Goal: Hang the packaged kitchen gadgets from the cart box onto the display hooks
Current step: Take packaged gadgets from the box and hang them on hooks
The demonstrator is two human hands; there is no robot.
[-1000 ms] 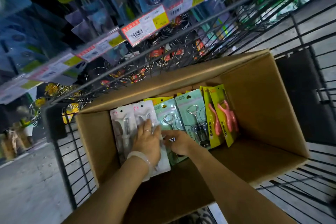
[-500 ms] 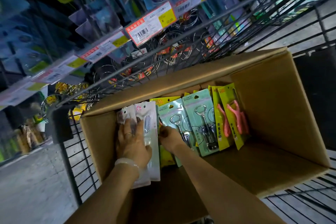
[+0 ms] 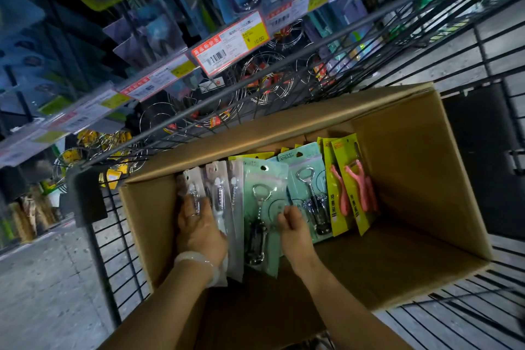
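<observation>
Packaged kitchen gadgets (image 3: 264, 207) are all still standing in the cart box (image 3: 412, 179); we are hanging none yet. Our left hand (image 3: 199, 230) is gripping white packs, our right hand (image 3: 292, 224) is pinching a mint corkscrew pack.

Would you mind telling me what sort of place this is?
Most likely a shop aisle during restocking: price labels along the display rail, packaged goods hanging above, and a cardboard box of carded gadgets in a wire cart.
</observation>
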